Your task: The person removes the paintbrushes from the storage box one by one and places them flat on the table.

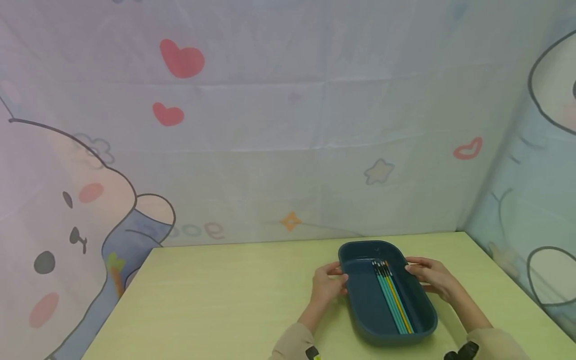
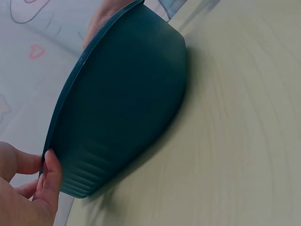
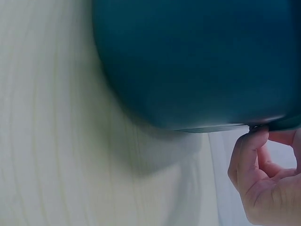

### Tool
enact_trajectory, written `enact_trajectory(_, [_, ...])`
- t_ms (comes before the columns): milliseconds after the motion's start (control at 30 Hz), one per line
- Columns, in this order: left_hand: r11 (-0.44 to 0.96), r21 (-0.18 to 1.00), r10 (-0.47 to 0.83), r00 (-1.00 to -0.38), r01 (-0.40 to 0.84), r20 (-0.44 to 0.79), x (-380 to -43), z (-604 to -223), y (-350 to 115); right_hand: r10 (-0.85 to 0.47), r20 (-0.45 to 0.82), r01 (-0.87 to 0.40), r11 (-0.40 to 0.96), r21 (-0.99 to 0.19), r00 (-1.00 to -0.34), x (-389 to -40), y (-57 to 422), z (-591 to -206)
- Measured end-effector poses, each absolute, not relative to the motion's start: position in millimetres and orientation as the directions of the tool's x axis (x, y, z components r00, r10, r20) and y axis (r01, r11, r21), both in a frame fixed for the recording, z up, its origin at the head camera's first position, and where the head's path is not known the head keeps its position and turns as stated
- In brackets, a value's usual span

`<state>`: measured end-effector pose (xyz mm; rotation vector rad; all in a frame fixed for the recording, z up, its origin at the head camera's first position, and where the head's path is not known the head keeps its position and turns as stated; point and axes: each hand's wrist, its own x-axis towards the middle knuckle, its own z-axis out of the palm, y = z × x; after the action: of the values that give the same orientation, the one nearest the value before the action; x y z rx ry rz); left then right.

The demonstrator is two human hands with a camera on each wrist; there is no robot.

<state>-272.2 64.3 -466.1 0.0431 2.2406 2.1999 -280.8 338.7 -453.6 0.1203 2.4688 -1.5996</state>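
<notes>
A dark teal tray (image 1: 366,310) with rounded corners is between my two hands. Lying lengthwise in it are several thin sticks (image 1: 393,297), mostly mint green, with a yellow one and a dark blue one; they look like paintbrushes or pencils. My left hand (image 1: 327,286) pinches the tray's left rim, thumb and fingers on either side of the lip in the left wrist view. On the opposite side, my right hand (image 1: 434,277) grips the right rim. The tray's outer wall (image 2: 122,89) fills much of the left wrist view, close over the tabletop with a shadow below.
The pale yellow table (image 1: 216,300) stretches away to the left of the tray. Behind it hangs a printed cloth (image 1: 270,125) with hearts and cartoon animals, and another cloth panel (image 1: 517,225) runs along the right side.
</notes>
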Motion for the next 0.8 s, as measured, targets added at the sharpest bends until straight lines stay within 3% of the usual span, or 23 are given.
enact_trajectory(600, [0.016,0.996,0.028,-0.996,0.085,0.085,-272.7,-467.7,62.4,-0.048,-0.212,0.178,0.383,-0.907,-0.976,-284.1,338.7,-457.6])
enact_trajectory(800, [0.024,0.999,0.019,-0.999,0.035,0.034,-273.7,-464.9,63.8,-0.047,-0.214,0.179,0.390,-0.903,-0.976,-284.3,337.6,-457.7])
